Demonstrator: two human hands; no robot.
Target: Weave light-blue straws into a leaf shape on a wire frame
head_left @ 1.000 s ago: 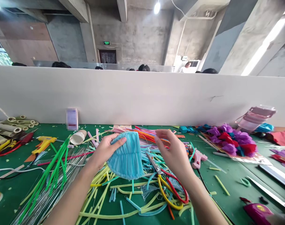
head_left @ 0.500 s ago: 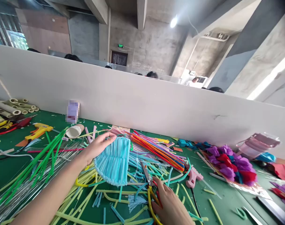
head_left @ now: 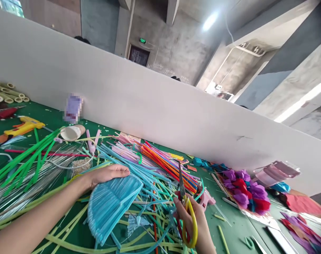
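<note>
My left hand [head_left: 110,174] is closed on the upper edge of a light blue fan shape [head_left: 112,204] made of fuzzy pipe cleaners. Its rounded edge points down and left. To the right, my right hand [head_left: 197,218] grips scissors [head_left: 193,225] with yellow and red handles. Their blades stand upright, apart from the fan. A pale blue tassel [head_left: 138,223] lies between the hands. Around and under the fan are loose blue pipe cleaners [head_left: 139,169] and yellow-green ones [head_left: 70,241].
Orange and red pipe cleaners [head_left: 168,169] lie in a bundle behind. Right of my right hand sits a pink glue gun [head_left: 207,199]; a yellow one [head_left: 26,127] lies far left. Purple and red petals [head_left: 245,190] lie right, and a white partition [head_left: 149,106] borders the green table [head_left: 236,236].
The blue fan has turned and shifted left and down in my left hand. My right hand has lifted the scissors and turned their blades upward. The camera view has tilted.
</note>
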